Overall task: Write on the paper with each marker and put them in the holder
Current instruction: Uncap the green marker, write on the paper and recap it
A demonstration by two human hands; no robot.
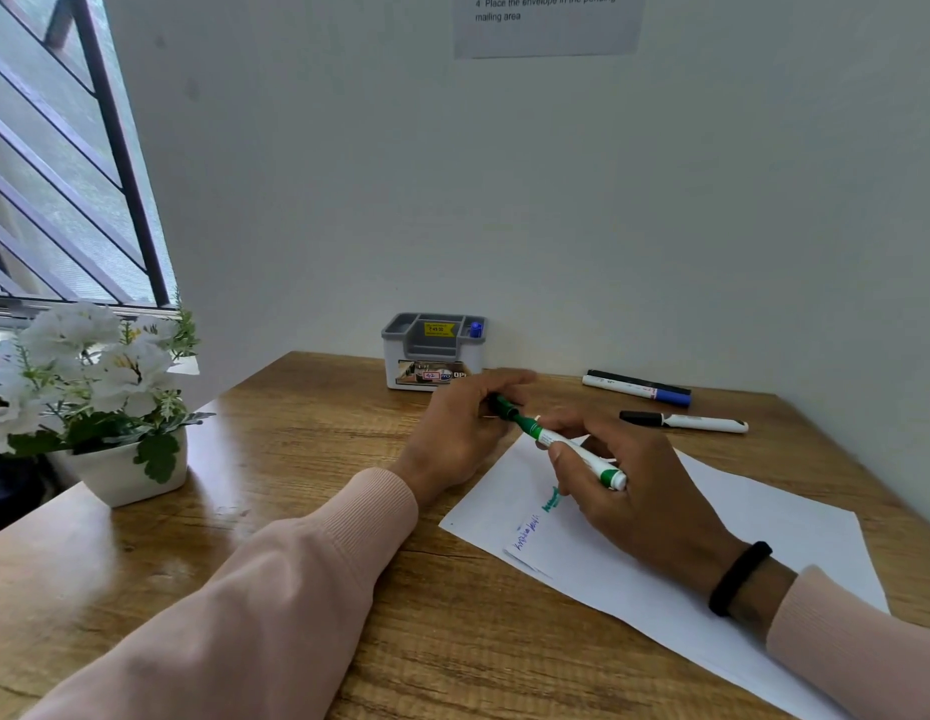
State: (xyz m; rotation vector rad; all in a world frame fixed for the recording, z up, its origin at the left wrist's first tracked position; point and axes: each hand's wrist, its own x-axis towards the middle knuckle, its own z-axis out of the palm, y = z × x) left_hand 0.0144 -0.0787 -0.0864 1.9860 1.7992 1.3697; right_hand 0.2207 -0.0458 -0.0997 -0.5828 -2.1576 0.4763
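A green marker (561, 444) is held between both hands above the top left corner of the white paper (764, 517). My right hand (634, 491) grips its white barrel. My left hand (465, 423) pinches the green cap (504, 406) at the marker's far end. The paper bears a blue line and a green line of writing near its left edge. The grey holder (432, 350) stands against the wall with one blue marker (475, 330) upright in its right slot. Three more markers lie on the table at the back right: a black one (639, 380), a blue-capped one (637, 390), a black-capped one (683, 421).
A white pot of white flowers (96, 402) stands at the table's left edge beside a barred window. The wooden table (307, 459) sits in a wall corner. A printed sheet (548, 20) hangs on the wall above.
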